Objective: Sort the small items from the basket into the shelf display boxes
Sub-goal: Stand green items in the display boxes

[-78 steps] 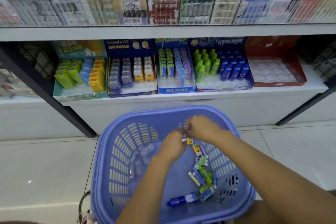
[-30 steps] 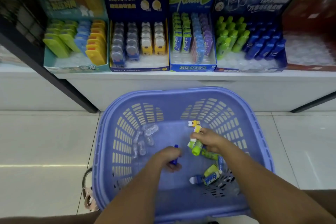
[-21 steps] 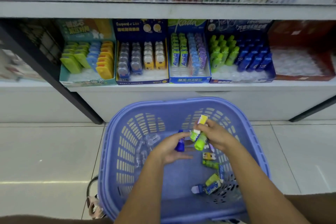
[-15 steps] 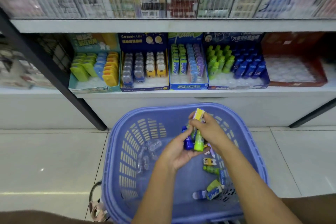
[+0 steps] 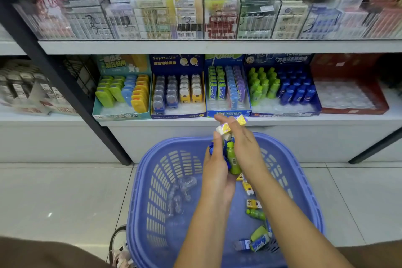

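Hands, over basket: left hand [image 5: 215, 167] curls round a blue bottle [image 5: 211, 148]; right hand [image 5: 247, 150] grasps a green bottle [image 5: 233, 160] and yellow-white packs [image 5: 224, 129], the two hands touching.
Basket [image 5: 152, 180], blue, on floor: loose small items [image 5: 254, 213] along its right side.
Display boxes [image 5: 227, 113]: on shelf just beyond.

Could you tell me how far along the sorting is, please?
The shelf display boxes are partly stocked. In hand: the left hand holds a blue bottle, the right hand a green bottle and yellow packs, above the basket. Left: placing those, plus loose items on the basket floor.
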{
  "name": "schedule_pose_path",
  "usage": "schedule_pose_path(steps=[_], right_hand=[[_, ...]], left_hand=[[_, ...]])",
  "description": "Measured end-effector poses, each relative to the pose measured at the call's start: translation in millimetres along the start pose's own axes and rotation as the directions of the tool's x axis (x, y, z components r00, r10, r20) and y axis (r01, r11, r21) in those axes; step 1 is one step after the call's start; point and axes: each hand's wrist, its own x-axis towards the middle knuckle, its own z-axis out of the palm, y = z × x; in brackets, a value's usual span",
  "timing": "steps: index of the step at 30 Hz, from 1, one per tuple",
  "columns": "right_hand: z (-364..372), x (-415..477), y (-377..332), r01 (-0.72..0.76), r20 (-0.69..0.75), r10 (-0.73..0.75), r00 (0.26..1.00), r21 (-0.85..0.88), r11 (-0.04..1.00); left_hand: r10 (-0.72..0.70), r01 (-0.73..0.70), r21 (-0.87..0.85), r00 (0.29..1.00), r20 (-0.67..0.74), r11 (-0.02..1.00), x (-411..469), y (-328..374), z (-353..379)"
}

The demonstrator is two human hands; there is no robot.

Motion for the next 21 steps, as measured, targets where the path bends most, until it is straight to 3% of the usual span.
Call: schedule_pose_path(steps=[2,5,9,11,16,19,21], right_hand=[[-1,6,-2,-0.026,0.057,0.019,0.998,0.113,0.993],[-6,18,-8,-0.130,0.151,0.069,0.986,0.445,0.886],[-25,44,-17,0.084,-0.043,-0.072,0.996,0.540,0.837],[-40,58,-21,0.083,-0.095,-0.042,0.995,0.480,0.873],[-67,90,-24,-0.122,0.008,0.133,0.991,0.451,0.884],[-75,103,-21,-0.057,-0.030,0.061,0.998,0.134,0.989],[-80,113,-19,0.064,-0.051,-0.072,0.996,-0.142,0.988]], left_hand=[[0.003,-0.003,-0.013,1.000,-0.010,1.000,3,8,1],[-0.031,0.030,-0.051,0.999,-0.031,0.998,8,15,0],[-0.098,0.087,-0.118,0.991,-0.094,0.989,13,20,-3],[-0.116,0.100,-0.142,0.988,-0.104,0.985,16,24,-6],[-0.111,0.091,-0.160,0.986,-0.122,0.983,24,34,-15],[-0.117,0.087,-0.199,0.983,-0.145,0.976,27,38,-17],[-0.135,0.096,-0.256,0.982,-0.136,0.962,28,40,-18]])
